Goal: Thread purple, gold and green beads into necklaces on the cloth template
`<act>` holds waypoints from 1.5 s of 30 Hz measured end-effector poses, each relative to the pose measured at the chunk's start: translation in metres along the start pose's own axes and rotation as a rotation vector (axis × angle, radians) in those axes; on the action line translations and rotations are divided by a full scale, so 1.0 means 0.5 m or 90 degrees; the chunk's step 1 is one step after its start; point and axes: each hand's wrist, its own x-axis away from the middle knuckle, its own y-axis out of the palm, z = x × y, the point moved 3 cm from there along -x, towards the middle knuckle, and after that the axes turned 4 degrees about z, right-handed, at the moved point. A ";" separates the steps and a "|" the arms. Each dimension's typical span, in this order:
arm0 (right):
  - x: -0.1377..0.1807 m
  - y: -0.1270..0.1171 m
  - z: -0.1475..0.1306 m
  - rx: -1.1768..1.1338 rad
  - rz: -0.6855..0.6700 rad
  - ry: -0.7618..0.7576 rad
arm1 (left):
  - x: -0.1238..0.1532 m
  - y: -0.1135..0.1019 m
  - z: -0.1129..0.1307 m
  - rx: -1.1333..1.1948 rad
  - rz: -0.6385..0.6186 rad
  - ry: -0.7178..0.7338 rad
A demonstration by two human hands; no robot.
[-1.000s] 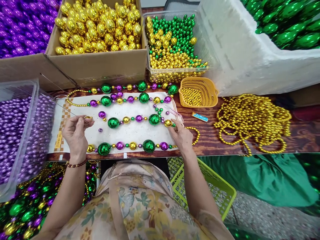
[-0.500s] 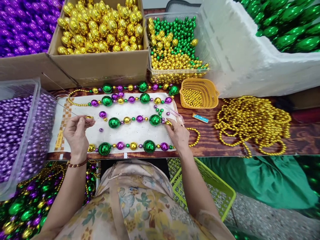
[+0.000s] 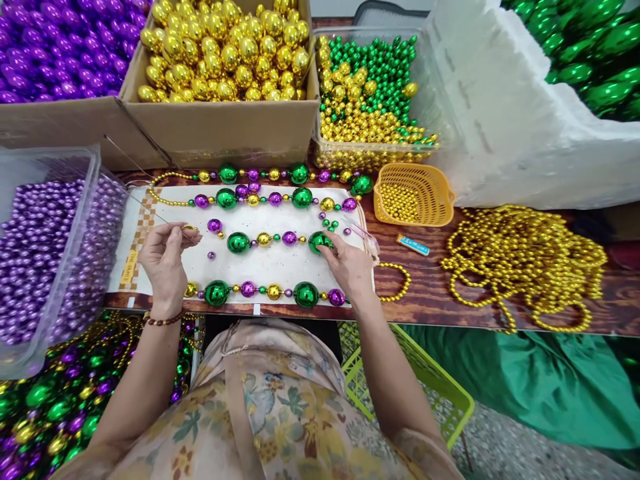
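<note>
My left hand is closed in a pinch on a thin needle-like wire, whose free end points up and left. A gold bead shows at those fingertips. My right hand has thumb and index finger at the right end of a large green bead, in the middle row on the white cloth. Leftward in that row lie a purple bead, a gold oval bead and another large green bead. A strung bead row runs along the near edge.
Behind stand a carton of gold beads and a clear tub of green and gold beads. A yellow basket and a heap of gold bead strands lie right. A tub of purple beads borders the left.
My right hand has shifted slightly left, from a gold bead to the large green bead beside it. My left hand keeps its pinch. The whole view has slid a little.
</note>
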 end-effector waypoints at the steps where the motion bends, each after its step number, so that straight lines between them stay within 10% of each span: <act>1: -0.003 -0.002 -0.008 0.006 -0.018 -0.005 | 0.000 -0.001 0.001 0.001 0.002 -0.001; 45: -0.020 0.038 -0.240 0.159 -0.218 -0.286 | -0.017 -0.030 -0.022 0.032 0.017 0.012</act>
